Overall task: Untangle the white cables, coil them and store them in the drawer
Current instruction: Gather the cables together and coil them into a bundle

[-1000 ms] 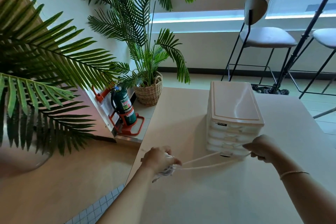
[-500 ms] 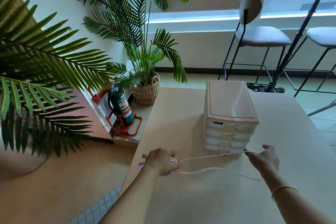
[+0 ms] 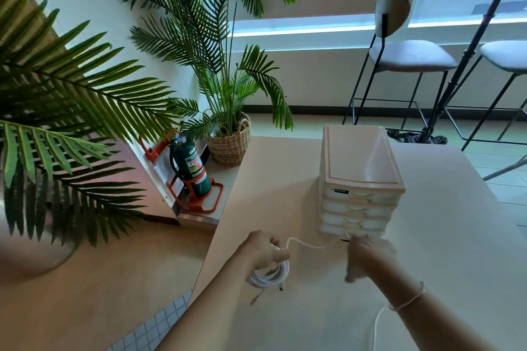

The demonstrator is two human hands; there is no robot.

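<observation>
Head view, nearest the camera: a loose run of white cable [image 3: 377,325] lies on the table [image 3: 445,251] under the right forearm, not yet gathered. The left hand [image 3: 263,249] grips the coil [image 3: 271,275] — several finished loops hang below the fist, with two plug ends trailing toward the table edge. Holding the loops in a closed fist probably keeps them from springing open while more cable is fed in. From this fist a single strand [image 3: 309,244] rises in a small hump and runs across to the right hand [image 3: 368,255]. The right hand is motion-blurred; its fingers appear curled near the strand, but whether they actually pinch it cannot be told. Its position apart from the coil suggests it guides the free length for the next wrap.

Just behind the right hand stands the drawer unit [image 3: 359,179] — four stacked drawers, all closed, so storage is not yet begun. Beyond the table: a fire extinguisher [image 3: 190,169], a potted palm [image 3: 228,139] and bar stools [image 3: 405,57].
</observation>
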